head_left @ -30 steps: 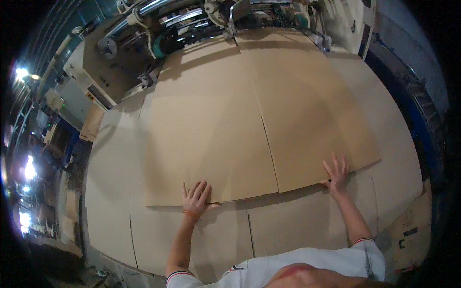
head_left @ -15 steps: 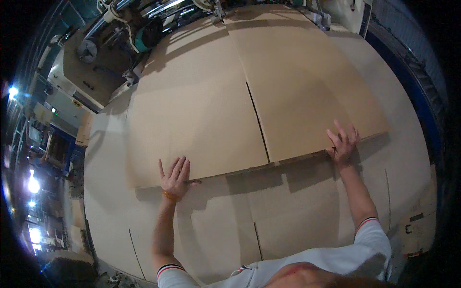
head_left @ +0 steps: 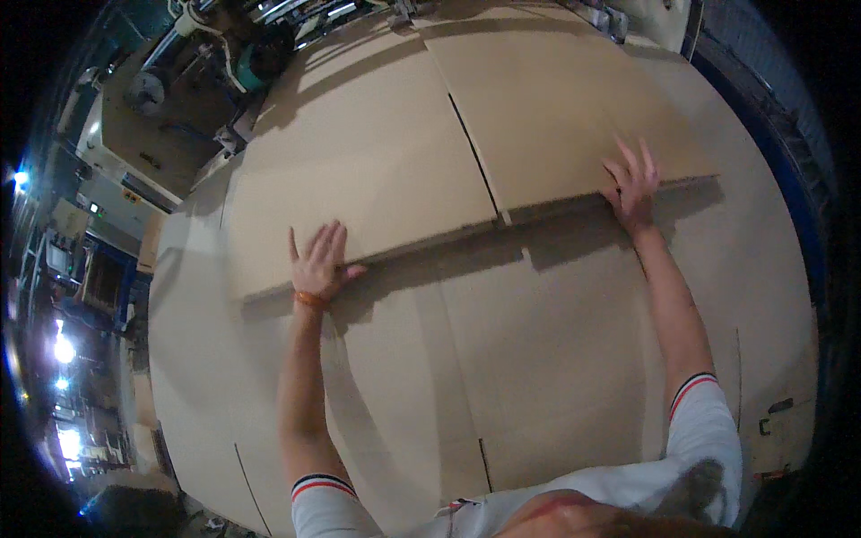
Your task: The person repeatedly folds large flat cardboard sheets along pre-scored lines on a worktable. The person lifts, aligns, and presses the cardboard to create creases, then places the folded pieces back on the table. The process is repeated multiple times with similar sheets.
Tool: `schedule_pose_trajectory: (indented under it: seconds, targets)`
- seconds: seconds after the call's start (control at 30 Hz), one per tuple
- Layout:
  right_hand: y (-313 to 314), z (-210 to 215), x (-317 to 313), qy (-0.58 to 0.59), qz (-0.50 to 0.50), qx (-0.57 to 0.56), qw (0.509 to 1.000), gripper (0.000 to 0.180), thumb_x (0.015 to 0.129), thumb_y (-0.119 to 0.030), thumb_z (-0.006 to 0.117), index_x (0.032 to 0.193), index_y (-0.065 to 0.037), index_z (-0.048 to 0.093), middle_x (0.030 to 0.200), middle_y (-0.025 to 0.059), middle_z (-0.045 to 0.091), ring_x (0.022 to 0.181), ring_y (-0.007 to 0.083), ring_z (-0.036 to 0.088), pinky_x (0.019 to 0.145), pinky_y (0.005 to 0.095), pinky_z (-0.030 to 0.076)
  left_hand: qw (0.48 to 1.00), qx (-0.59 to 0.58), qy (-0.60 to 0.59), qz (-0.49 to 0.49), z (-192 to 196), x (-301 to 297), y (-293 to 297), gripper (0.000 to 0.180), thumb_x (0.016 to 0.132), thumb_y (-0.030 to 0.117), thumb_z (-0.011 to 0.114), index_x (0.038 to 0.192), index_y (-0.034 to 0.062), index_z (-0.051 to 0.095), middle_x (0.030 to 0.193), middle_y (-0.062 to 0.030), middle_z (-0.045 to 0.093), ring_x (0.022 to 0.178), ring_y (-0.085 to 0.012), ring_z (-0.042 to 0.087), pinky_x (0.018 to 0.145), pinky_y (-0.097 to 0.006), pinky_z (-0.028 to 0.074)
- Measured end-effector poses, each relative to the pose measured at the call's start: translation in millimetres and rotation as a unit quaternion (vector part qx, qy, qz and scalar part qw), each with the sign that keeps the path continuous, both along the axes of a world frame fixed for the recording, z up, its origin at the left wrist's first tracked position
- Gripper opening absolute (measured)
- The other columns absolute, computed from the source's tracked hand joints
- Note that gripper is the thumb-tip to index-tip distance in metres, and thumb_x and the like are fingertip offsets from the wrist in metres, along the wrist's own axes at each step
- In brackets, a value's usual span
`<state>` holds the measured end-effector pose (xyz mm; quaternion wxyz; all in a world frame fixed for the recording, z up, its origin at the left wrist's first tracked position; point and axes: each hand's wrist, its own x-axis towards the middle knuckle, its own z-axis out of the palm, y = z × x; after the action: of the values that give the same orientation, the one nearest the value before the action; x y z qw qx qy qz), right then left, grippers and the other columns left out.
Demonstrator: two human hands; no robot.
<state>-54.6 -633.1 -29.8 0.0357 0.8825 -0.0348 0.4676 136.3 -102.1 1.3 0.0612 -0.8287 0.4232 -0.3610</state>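
A large flat sheet of brown cardboard, slit down its middle, lies raised on top of a wider stack of cardboard sheets. My left hand grips its near edge on the left, fingers spread flat on top and thumb under the edge. Over on the right, my right hand holds the same near edge, fingers spread on top. The near edge is lifted off the stack and casts a shadow below it.
Grey and teal machinery stands beyond the far end of the sheets. A blue rail runs along the right side. Bright lamps and shelving show at the far left, below the stack.
Both hands have moved farther away from me with the top sheet, whose near edge has risen off the stack. My arms are stretched out more.
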Motion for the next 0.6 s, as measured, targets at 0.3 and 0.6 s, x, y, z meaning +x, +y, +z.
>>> schedule_pose_trajectory:
  seconds: [0.3,0.6]
  targets:
    - [-38.5,-2.9,115.1,0.036,-0.046,-0.014,0.998,0.064,0.086,-0.068,0.034,0.127,-0.023,0.055,0.148,0.0044,0.035,0.138,0.0406,0.023,0.108,0.0591,0.019,0.998,-0.009,-0.028,0.054,-6.8,110.4,-46.9,0.070,0.076,0.068,0.049,0.127,0.0202,0.056,0.128,0.0040,0.058,0.117,-0.0171,0.053,0.112,-0.060,0.015]
    - [0.1,11.2,93.1,0.072,-0.001,0.072,0.995,0.067,0.091,-0.039,0.055,0.143,-0.007,0.030,0.152,0.0150,0.024,0.141,0.0355,0.018,0.113,0.0506,0.020,0.990,-0.038,-0.002,0.134,-2.5,71.6,-48.6,0.073,0.081,0.056,0.057,0.141,0.0186,0.040,0.149,-0.0020,0.033,0.138,-0.0227,0.029,0.113,-0.060,0.007]
